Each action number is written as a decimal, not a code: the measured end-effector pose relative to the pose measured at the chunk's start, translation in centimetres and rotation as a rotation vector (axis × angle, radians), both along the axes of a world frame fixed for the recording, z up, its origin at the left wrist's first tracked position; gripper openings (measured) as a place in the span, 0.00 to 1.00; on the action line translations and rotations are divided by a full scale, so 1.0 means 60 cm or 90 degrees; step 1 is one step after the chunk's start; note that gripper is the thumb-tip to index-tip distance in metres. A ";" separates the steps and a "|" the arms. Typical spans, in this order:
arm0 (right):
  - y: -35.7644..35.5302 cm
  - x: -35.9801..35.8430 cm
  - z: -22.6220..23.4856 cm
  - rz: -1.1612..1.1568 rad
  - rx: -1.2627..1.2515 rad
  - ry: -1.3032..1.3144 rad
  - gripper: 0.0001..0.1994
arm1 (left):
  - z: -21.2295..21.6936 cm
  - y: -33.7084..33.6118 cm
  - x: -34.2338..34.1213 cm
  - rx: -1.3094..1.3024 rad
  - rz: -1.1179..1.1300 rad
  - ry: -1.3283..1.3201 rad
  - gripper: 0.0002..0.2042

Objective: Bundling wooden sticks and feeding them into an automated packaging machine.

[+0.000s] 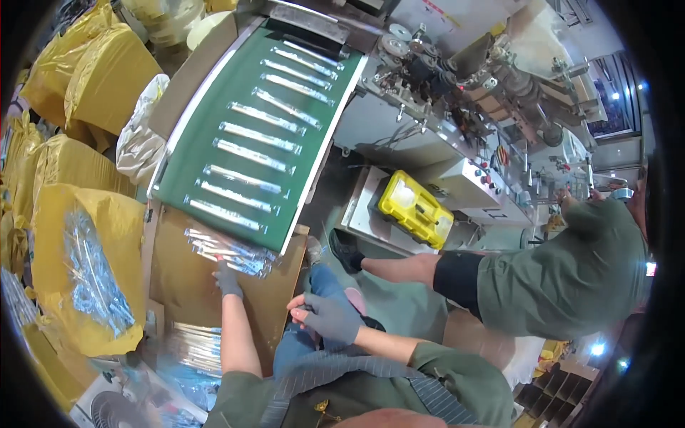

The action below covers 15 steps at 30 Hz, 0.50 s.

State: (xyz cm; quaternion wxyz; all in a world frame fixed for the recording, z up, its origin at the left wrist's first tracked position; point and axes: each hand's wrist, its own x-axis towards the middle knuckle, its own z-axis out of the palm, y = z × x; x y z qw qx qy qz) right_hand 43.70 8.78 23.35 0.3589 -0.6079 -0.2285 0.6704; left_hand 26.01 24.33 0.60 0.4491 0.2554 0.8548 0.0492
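My left hand [228, 279], in a grey glove with bare fingertips, reaches to the lower edge of a loose pile of thin, clear-wrapped sticks [239, 252]. Its fingers are stretched out against the pile, and no stick is plainly gripped. The pile lies at the near end of a green conveyor belt [189, 157], above a brown cardboard surface [189, 274]. My right hand [330, 319], gloved the same way, hovers over my lap with its fingers curled in; nothing sticks out of it. Several single wrapped sticks [253, 145] lie spaced across the belt.
Left of the belt stand yellow bags, one open sack [46, 235] holding wrapped sticks. More sticks [196, 348] are stacked beside my left forearm. A yellow-and-black case [415, 210] sits right of the belt, below machinery [464, 93]. At right, another person [556, 271] works.
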 end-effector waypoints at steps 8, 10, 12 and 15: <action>0.017 0.129 -0.051 -0.112 -0.031 0.118 0.12 | -0.006 0.006 0.015 -0.027 0.084 0.042 0.56; 0.016 0.176 -0.082 -0.115 -0.008 0.122 0.12 | 0.001 0.011 0.027 -0.033 0.104 0.069 0.56; 0.020 0.228 -0.095 -0.192 0.043 0.082 0.12 | 0.004 0.016 0.040 -0.044 0.125 0.096 0.56; 0.033 0.297 -0.097 -0.233 0.009 0.083 0.11 | 0.002 0.021 0.050 -0.035 0.158 0.113 0.56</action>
